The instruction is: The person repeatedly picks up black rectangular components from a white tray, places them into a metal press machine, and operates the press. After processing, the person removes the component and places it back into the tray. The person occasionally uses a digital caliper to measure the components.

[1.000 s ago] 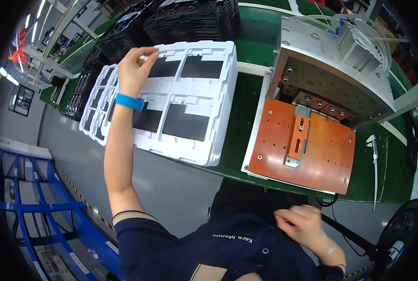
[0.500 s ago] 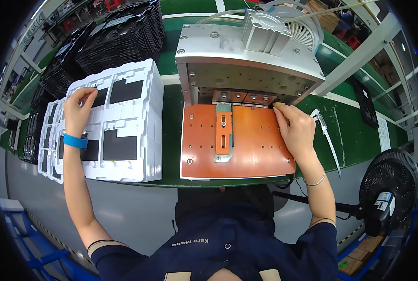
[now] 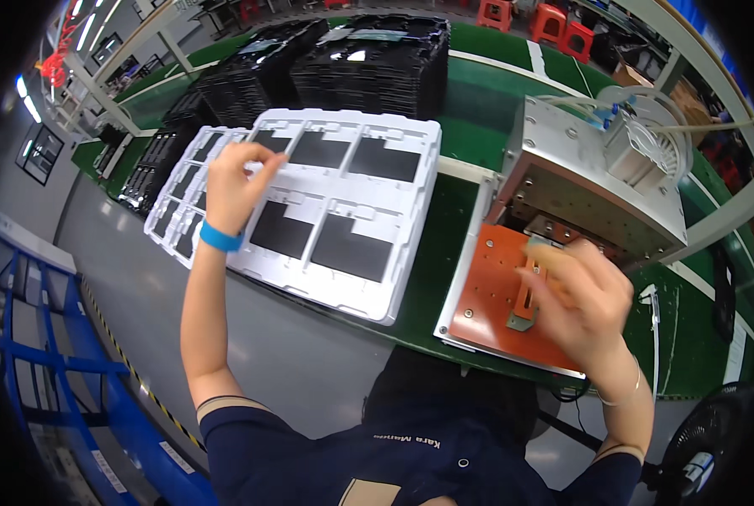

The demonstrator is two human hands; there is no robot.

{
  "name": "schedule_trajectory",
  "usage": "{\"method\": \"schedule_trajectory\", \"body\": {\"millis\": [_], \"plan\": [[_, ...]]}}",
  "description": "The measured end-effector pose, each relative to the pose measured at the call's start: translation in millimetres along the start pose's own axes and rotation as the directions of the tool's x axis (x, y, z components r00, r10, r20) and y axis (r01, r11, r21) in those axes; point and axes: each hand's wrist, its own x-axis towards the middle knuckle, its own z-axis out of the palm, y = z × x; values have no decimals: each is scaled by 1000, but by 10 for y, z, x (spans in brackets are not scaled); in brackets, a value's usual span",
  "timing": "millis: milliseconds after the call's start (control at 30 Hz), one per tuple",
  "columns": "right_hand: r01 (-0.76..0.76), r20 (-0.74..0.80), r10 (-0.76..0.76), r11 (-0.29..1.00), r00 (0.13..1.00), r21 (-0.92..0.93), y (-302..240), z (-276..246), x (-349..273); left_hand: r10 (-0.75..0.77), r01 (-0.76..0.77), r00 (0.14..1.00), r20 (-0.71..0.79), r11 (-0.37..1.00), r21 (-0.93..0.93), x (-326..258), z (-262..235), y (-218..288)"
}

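Observation:
My left hand (image 3: 237, 181) is over the white plastic tray (image 3: 415, 228), thumb and forefinger pinched together. Its fingertips are beside a black sheet (image 3: 319, 150) lying in a tray pocket. Whatever is between them, if anything, is too small to make out. My right hand (image 3: 588, 291) hovers over the orange plate (image 3: 482, 295) of a metal press, smeared by motion. It partly hides the slotted orange guide block (image 3: 524, 295). Whether its fingers hold anything is not visible. Other pockets hold similar notched black sheets (image 3: 351, 247).
Tall stacks of black trays (image 3: 372, 67) stand behind the white tray. The press head (image 3: 596, 177) overhangs the plate's rear. A caliper (image 3: 654, 316) lies right of the press on the green bench. A black fan (image 3: 706, 438) is at the lower right.
The view has turned left, so the tray and press appear further right. My right hand has left the plate's rear right edge and come over the guide block. My left hand stays pinched at the tray.

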Motion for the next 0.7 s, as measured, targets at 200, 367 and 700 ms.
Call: {"method": "schedule_trajectory", "body": {"millis": [200,367,700], "plan": [[114,218,-159,972,963,205,-68,1498,1000,286,-311,939,189,943,117,-446,-27,318],[-73,450,100,994,887,-77,-94,2366,1500,410,-429,890,199,901,65,-448,104,241],[-428,417,351,898,838,105,-287,2552,1732,494,-516,856,150,831,208,-361,108,213]]}}
